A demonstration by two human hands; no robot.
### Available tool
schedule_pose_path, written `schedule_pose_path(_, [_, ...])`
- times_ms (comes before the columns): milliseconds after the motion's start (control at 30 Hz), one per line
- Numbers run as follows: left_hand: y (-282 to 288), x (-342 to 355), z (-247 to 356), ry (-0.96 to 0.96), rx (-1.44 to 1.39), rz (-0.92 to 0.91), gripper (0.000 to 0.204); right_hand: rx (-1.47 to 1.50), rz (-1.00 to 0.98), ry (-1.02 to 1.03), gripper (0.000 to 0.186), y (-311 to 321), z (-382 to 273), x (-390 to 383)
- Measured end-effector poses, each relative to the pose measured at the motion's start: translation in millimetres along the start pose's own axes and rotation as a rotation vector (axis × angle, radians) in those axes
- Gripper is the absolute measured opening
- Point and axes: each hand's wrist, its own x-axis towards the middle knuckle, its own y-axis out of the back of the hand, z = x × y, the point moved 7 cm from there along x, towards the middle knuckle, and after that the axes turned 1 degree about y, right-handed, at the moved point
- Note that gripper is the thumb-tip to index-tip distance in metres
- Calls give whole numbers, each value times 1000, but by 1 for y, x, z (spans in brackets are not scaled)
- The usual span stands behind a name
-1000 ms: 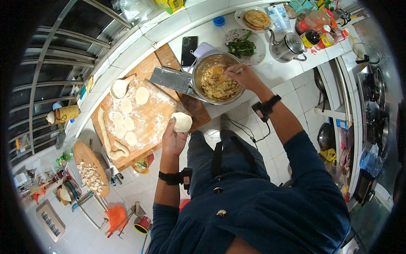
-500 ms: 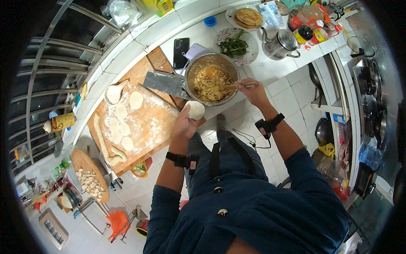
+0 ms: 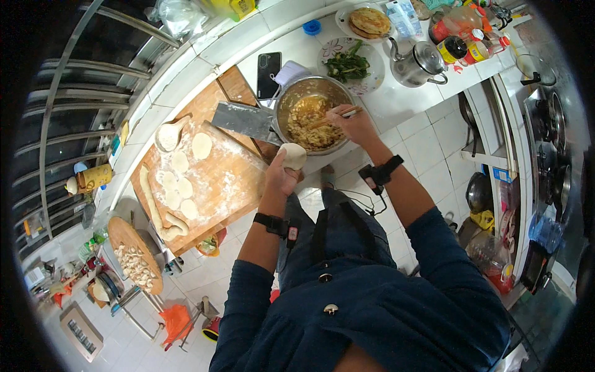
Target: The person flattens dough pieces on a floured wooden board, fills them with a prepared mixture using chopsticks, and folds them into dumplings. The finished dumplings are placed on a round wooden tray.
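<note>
Left hand [image 3: 282, 177] cups a dough wrapper [image 3: 294, 155]; right hand [image 3: 350, 123] grips chopsticks [image 3: 333, 116] in the filling bowl [image 3: 308, 115], just right of the cleaver [image 3: 243, 120].

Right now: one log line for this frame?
left hand: holds dough wrapper | right hand: chopsticks in filling bowl | cleaver on board

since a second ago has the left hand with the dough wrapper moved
Yes. The left hand carried the round white dough wrapper rightward, from over the floured wooden board's edge to beside the rim of the metal filling bowl.
</note>
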Motion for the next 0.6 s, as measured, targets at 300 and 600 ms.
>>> schedule_pose_path(300, [-2, -2, 0, -14, 12, -5, 34, 319, 207, 13, 10, 5, -9, 34])
schedule_pose_path(600, [0, -2, -1, -20, 24, 53, 36, 211, 180, 3, 10, 46, -14, 18])
